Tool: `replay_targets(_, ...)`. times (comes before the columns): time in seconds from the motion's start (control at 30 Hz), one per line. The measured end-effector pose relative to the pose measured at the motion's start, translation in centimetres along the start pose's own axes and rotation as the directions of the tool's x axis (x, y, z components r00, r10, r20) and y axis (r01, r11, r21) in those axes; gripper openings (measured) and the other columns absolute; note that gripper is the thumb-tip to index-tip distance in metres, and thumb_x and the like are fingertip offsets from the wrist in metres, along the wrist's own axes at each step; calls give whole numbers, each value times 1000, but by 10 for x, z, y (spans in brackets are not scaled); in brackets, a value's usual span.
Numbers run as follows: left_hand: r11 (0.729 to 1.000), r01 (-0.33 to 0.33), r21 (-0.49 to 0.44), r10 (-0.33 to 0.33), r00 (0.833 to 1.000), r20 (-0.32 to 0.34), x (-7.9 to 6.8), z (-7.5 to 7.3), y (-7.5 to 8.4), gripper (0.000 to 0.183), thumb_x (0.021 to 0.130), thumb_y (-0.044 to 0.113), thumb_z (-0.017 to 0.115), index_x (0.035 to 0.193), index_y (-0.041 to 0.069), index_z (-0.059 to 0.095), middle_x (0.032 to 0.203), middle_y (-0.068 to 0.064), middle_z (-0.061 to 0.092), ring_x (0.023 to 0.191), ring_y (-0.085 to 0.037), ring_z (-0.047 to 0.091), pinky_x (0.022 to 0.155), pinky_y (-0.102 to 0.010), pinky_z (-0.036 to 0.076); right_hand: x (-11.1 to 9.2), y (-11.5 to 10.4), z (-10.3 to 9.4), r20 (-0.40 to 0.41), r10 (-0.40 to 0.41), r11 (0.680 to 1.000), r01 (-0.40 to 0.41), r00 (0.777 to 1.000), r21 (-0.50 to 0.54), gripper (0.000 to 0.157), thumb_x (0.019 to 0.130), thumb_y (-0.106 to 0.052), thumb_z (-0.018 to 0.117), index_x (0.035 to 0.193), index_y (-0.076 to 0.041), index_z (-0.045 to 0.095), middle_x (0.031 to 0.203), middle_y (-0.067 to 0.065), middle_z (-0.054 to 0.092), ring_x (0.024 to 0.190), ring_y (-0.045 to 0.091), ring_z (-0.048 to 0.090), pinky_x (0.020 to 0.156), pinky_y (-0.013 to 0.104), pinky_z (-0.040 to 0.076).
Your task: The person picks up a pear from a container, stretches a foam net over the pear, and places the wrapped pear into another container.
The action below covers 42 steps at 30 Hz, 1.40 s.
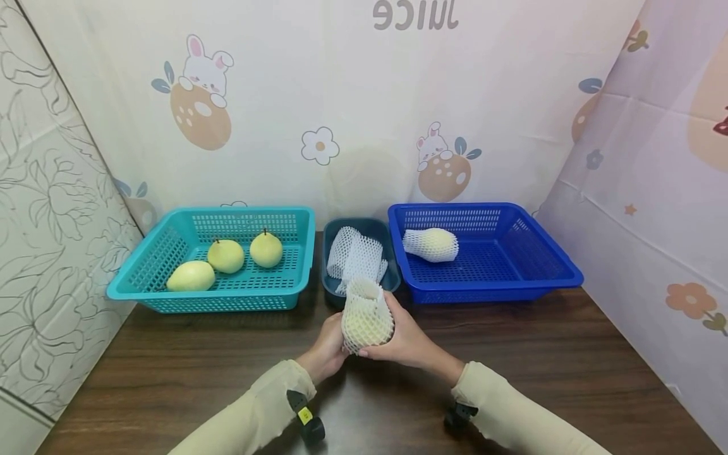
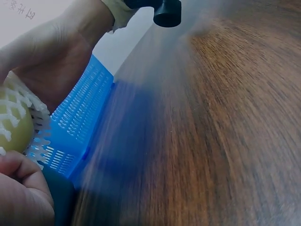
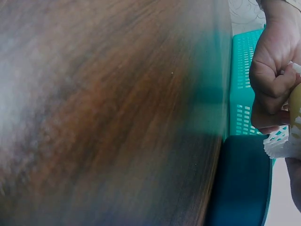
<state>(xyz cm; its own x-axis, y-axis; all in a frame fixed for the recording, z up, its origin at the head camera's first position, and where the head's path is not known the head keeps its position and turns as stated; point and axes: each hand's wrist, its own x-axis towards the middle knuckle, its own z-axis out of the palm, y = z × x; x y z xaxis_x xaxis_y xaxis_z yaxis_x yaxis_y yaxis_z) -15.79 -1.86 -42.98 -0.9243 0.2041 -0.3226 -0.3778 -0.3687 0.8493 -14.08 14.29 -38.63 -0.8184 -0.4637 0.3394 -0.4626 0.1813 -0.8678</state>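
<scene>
A pear [image 1: 368,323] in a white foam net [image 1: 364,289] is held between both hands above the table, the net's loose end rising past the fruit toward the back. From the left, my left hand [image 1: 330,349] pinches the net at the pear's side; its curled fingers [image 3: 273,87] show in the right wrist view. My right hand [image 1: 412,341] grips the netted pear from the other side, thumb across its near end. Behind them, a small dark teal bin [image 1: 332,292] holds several empty foam nets [image 1: 364,256].
At left, a turquoise basket [image 1: 227,303] contains three bare pears [image 1: 225,256]. On the right stands a blue basket [image 1: 495,292] with one netted pear [image 1: 435,245] lying inside. All stand on a dark wooden table [image 1: 546,366] before a printed curtain [image 1: 364,95].
</scene>
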Motion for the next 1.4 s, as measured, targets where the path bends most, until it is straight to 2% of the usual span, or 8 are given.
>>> replay_targets(0.33,997,19,75,-22,999,30,-4,-1,6,40,101,31,44,127,1,47,104,-7,61,86,-15,57,73,-28,47,6,19,-5,15,-87,994,88,996,-59,91,60,-8,87,136,-3,36,121,9,55,100,20,54,87,29,45)
replay_targets(0.47,994,-2,112,-6,997,73,-3,-2,13,40,102,33,43,127,2,48,103,-7,60,85,-17,56,70,-29,47,13,10,-12,45,-93,995,95,995,-43,91,62,-11,86,136,-4,33,121,9,54,99,21,54,85,31,46)
replay_targets(0.7,975,-31,221,8,995,103,-8,-3,35,30,104,25,37,117,0,49,77,-4,52,55,-10,44,51,-23,38,30,-11,-37,30,-50,996,52,998,-75,90,60,-11,85,132,-2,33,118,14,52,99,24,54,84,33,48)
replay_targets(0.87,943,-85,322,59,994,87,-13,-6,57,23,103,18,40,113,-1,48,80,-5,55,52,-10,40,49,-23,36,43,-24,-65,-2,-30,987,29,1000,-157,88,59,-10,85,129,-1,34,116,15,53,99,25,55,86,36,47)
replay_targets(1.03,875,-148,461,149,988,34,-18,-16,87,16,100,17,44,108,4,51,84,-10,59,55,-14,44,50,-25,37,55,-34,-98,-22,14,975,-18,1000,-222,87,60,-5,86,129,-3,34,117,14,52,99,26,56,85,38,49)
replay_targets(1.17,807,-224,547,244,969,38,-21,-31,110,16,99,18,47,107,4,51,88,-11,59,66,-18,49,55,-27,41,63,-38,-124,-41,15,951,-27,999,-307,85,62,-3,85,129,-1,34,117,14,51,98,27,54,81,39,49)
replay_targets(1.27,720,-293,630,322,944,71,-21,-45,122,22,100,21,47,110,2,50,93,-12,59,79,-23,52,65,-31,45,67,-36,-141,-39,14,918,-28,999,-397,84,64,-5,85,131,0,34,117,15,51,96,26,53,78,39,49)
replay_targets(1.4,572,-388,723,419,896,149,-17,-63,130,23,101,22,47,110,1,52,100,-16,59,94,-29,54,79,-40,45,71,-38,-158,-17,30,878,-34,999,-477,83,67,-5,84,133,3,34,118,19,50,96,30,53,78,44,48)
